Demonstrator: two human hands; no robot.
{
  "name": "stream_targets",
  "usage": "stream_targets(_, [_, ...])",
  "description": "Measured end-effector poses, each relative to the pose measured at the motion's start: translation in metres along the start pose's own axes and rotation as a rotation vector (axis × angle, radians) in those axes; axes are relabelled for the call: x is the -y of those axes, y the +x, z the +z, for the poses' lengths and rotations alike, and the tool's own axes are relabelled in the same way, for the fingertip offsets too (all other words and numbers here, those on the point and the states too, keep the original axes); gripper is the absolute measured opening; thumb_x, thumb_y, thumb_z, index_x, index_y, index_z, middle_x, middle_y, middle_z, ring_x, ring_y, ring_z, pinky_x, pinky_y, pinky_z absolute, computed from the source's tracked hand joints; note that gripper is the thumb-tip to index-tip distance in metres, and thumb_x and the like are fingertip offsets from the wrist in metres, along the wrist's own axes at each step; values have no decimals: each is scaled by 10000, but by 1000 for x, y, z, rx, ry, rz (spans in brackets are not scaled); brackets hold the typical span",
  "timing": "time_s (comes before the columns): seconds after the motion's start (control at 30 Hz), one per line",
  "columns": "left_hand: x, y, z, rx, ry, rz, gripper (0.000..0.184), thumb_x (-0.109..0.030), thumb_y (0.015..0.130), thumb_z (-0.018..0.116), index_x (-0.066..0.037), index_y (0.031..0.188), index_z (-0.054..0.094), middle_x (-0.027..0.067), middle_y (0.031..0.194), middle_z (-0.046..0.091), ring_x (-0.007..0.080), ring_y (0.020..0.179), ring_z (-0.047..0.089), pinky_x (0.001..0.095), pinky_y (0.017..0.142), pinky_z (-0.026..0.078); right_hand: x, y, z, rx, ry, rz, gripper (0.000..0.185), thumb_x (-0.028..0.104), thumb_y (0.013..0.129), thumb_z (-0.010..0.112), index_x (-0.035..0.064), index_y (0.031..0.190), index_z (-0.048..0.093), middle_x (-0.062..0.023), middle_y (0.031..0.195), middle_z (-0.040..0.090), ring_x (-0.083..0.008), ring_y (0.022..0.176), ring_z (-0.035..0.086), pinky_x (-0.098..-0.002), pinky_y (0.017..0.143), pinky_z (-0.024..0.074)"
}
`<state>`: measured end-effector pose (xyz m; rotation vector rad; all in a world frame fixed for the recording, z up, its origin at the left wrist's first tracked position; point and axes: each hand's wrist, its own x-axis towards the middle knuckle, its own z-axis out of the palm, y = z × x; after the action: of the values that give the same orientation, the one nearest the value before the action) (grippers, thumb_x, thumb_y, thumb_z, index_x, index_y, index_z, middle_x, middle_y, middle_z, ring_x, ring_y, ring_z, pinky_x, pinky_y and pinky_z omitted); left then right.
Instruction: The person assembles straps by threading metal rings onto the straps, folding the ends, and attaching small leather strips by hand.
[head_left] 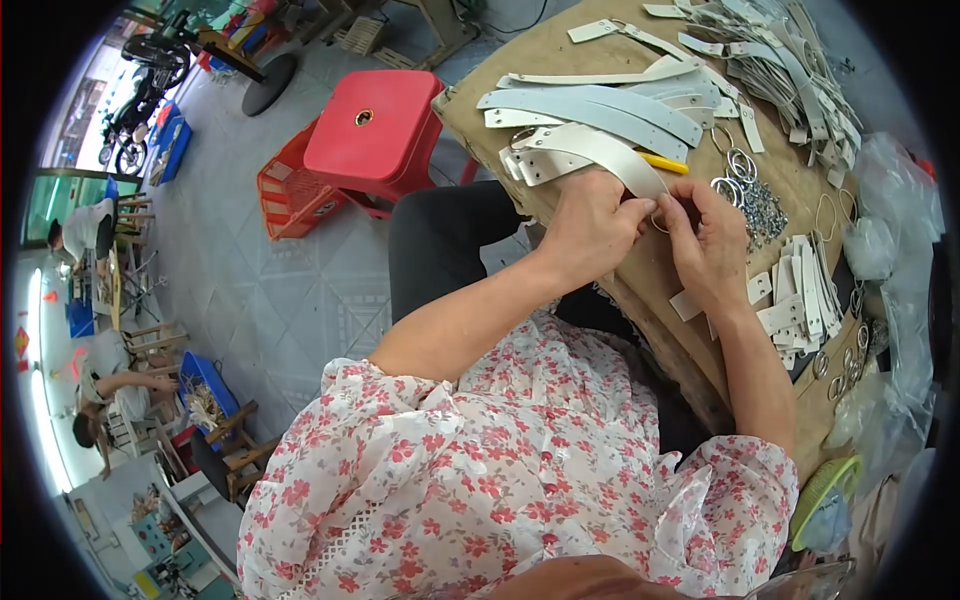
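In the head view, a floral blouse (520, 470) fills the bottom, with bare forearms reaching over a brown-covered table (545, 50). Both hands are pinching: the left hand (595, 225) grips the end of a white strap (618, 155) between thumb and fingers, and the right hand (712, 235) meets it there, its thumb and fingertips closed at the same end. A small ring (658, 224) shows between the two hands (the fingers hide how it sits on the strap). The strap lies over the table's near left part, arching back from the hands toward more pale straps (600, 108). A yellow object (664, 163) lies just beyond the strap.

To the right of the hands are metal rings (738, 180) and a heap of rivets (766, 218), with short straps (802, 295) nearer the body. A big strap pile (790, 75) covers the far right corner, and clear plastic (892, 190) lies along the right edge. Left of the table, a red stool (375, 135) stands beside an orange crate (285, 190).
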<state>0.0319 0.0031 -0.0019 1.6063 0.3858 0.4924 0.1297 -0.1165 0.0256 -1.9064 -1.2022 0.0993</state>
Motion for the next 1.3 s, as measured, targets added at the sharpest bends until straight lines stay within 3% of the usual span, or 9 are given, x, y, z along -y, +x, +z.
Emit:
stream_targets(0.2, [1, 1, -3, -9, 78, 20, 175, -98, 826, 588, 67, 823, 648, 131, 658, 649, 185, 573, 627, 313, 569, 493, 0, 1, 2, -15, 6, -16, 92, 65, 884, 601, -5, 942, 617, -41, 707, 613, -87, 630, 549, -236, 597, 443])
stream_targets(0.27, [-9, 2, -6, 32, -95, -77, 156, -87, 824, 614, 51, 889, 647, 101, 729, 669, 151, 627, 635, 281, 593, 498, -3, 1, 3, -12, 151, 89, 111, 71, 905, 589, -5, 976, 626, -14, 726, 614, -68, 652, 545, -219, 615, 452])
stream_targets(0.37, [-6, 2, -13, 52, -299, 23, 169, -85, 828, 643, 29, 952, 642, 71, 815, 673, 131, 697, 638, 251, 643, 507, -7, 0, 1, -7, 235, 66, 134, 83, 925, 577, -10, 1006, 629, 10, 753, 609, -53, 678, 543, -201, 631, 454])
stream_targets(0.4, [-5, 2, -19, 76, -354, -40, 245, -87, 856, 638, 13, 1076, 602, 77, 917, 664, 142, 768, 642, 248, 696, 520, -9, 0, -1, 6, 243, 79, 148, 94, 932, 574, -15, 1018, 625, 11, 772, 602, -49, 690, 545, -193, 628, 451])
stream_targets(0.5, [-9, -2, -25, 38, -647, -93, 326, -102, 887, 624, -4, 1187, 540, 93, 981, 646, 146, 789, 644, 259, 717, 536, -11, 0, -3, -26, 321, 145, 147, 99, 935, 570, -12, 1015, 625, 7, 762, 592, -49, 676, 540, -191, 610, 448])
stream_targets(0.53, [-7, -1, -29, 83, -637, -90, 388, -146, 934, 570, -3, 1278, 459, 128, 1086, 621, 192, 863, 655, 298, 755, 549, -13, 0, -4, -35, 315, 143, 147, 99, 935, 570, -12, 1015, 625, 7, 762, 592, -49, 676, 540, -191, 610, 448])
stream_targets(0.63, [-13, 0, -35, 61, -819, -95, 371, -171, 919, 607, -29, 1246, 501, 99, 1011, 635, 165, 802, 652, 277, 722, 544, -17, 2, -7, -22, 339, 160, 153, 108, 937, 567, -11, 1010, 629, 11, 737, 570, -47, 613, 511, -190, 549, 418])
stream_targets(1.03, [-13, 1, -63, -117, -687, -98, 405, -95, 927, 562, -25, 1293, 403, 142, 975, 639, 201, 780, 649, 293, 698, 543, -34, 13, -18, -97, 403, 242, 164, 121, 905, 621, -6, 1007, 643, 32, 731, 563, -25, 579, 465, -169, 515, 375])
stream_targets(1.3, [-11, -15, -75, -168, -330, -75, 490, -76, 904, 581, 32, 1332, 369, 159, 915, 647, 169, 704, 643, 251, 631, 537, -31, 8, -13, -41, 183, 228, 177, 115, 895, 627, 14, 1040, 639, 28, 757, 580, -24, 605, 475, -181, 537, 395])
